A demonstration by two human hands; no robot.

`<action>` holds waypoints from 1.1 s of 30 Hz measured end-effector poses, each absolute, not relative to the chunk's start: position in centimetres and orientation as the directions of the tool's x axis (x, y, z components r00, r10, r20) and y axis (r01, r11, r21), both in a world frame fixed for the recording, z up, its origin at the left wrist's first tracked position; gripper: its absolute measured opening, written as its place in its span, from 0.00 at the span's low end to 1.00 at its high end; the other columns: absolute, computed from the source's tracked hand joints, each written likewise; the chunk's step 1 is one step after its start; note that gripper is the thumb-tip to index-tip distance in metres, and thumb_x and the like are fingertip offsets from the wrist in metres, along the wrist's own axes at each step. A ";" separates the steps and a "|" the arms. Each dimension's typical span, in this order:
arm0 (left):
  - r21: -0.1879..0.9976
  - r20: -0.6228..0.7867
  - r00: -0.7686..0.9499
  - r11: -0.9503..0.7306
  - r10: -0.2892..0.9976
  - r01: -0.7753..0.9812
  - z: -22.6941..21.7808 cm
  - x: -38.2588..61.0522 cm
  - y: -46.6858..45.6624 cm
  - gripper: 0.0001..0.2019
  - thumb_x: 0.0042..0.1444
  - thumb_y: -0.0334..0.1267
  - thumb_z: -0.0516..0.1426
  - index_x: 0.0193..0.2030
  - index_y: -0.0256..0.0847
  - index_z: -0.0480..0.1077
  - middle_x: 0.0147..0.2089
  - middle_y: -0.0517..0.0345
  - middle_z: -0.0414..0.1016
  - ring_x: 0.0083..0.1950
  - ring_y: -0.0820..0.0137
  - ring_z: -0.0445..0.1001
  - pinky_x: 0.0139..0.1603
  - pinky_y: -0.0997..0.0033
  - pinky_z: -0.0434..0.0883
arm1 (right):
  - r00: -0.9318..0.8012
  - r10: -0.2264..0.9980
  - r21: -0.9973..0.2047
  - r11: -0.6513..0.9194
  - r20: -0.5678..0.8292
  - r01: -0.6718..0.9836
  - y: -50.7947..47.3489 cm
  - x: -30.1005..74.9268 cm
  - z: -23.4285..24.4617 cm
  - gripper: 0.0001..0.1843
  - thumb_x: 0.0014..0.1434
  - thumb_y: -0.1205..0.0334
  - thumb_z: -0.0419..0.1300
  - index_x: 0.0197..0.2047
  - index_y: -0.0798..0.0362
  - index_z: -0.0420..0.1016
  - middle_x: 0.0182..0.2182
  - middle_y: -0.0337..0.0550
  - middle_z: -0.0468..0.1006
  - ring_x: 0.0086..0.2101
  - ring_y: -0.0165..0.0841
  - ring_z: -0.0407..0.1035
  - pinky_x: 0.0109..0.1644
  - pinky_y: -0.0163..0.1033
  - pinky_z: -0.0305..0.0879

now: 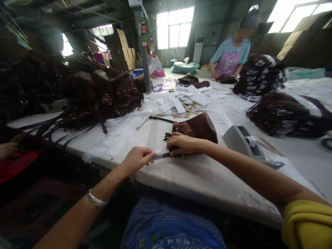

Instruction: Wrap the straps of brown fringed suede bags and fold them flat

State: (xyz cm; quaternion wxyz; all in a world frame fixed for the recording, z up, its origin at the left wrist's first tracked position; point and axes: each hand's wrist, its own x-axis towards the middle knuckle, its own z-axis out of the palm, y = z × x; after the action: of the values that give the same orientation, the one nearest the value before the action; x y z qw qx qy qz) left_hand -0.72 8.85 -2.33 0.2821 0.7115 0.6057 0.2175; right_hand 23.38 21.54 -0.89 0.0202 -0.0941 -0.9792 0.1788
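A brown bag (198, 127) lies on its side on the white table in front of me, its dark strap (162, 119) stretched out to the left. My right hand (181, 143) rests on the bag's near left part, fingers curled over it. Just left of the bag, my left hand (137, 159) pinches the end of a second strap piece wrapped in clear plastic (157, 156), which runs toward the bag. A grey tape dispenser (242, 141) stands to the right of the bag.
Piled brown bags (111, 91) with trailing straps cover the table's left side. White padding pieces (178, 102) lie scattered beyond my bag. Bundled dark straps (287, 112) sit at right. A person in a pink apron (228, 62) works across the table, near a metal post (145, 52).
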 end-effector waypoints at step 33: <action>0.833 -0.009 0.121 -0.059 0.993 0.550 -2.2 3.4 10.6 0.13 0.56 0.47 0.59 0.38 0.38 0.69 0.26 0.56 0.79 0.23 0.70 0.76 0.25 0.75 0.69 | -0.940 0.319 -0.575 0.795 0.124 0.194 19.7 23.4 0.4 0.19 0.66 0.53 0.56 0.56 0.53 0.72 0.50 0.48 0.78 0.48 0.37 0.71 0.55 0.41 0.61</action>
State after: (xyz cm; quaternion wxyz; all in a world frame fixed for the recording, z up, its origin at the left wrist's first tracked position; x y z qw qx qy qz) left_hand 3.45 10.63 -2.22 0.3564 0.6583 0.5859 0.3104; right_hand 23.44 19.66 0.42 0.1078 -0.1365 -0.9411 0.2900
